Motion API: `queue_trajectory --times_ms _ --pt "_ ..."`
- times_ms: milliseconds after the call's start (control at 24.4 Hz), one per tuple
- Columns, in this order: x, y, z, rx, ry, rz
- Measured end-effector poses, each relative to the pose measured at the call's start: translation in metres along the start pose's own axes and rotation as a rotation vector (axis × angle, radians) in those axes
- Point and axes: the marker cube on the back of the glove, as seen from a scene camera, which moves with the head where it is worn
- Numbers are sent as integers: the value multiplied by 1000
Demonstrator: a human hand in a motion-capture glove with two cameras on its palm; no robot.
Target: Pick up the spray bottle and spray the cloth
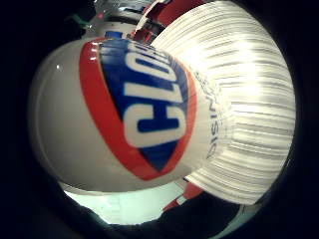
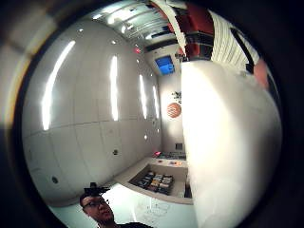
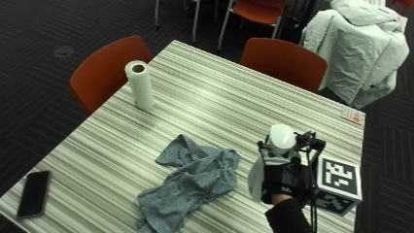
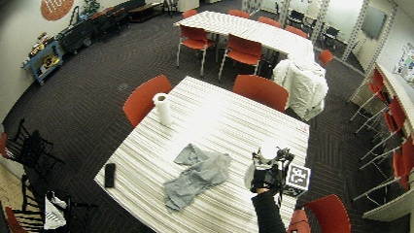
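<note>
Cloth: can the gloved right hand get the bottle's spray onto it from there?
Probably yes. The right hand holds the spray bottle beside the cloth, with only bare table between them.

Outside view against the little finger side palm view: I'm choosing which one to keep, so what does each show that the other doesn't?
Only the outside view shows the crumpled grey cloth, the paper towel roll standing upright, the black phone near the table's corner, and the gloved right hand at the spray bottle.

Only the little finger side palm view shows the bottle's red and blue label close up.

Both show the white bottle and the striped table.
</note>
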Motion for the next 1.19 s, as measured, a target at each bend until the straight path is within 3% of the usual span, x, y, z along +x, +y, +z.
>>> queue_trajectory --times_ms 369,779,1188 --pt "-2 23 87 -267 75 21" --pt "21 10 110 -314 155 49" --pt "67 -5 120 -357 411 319"
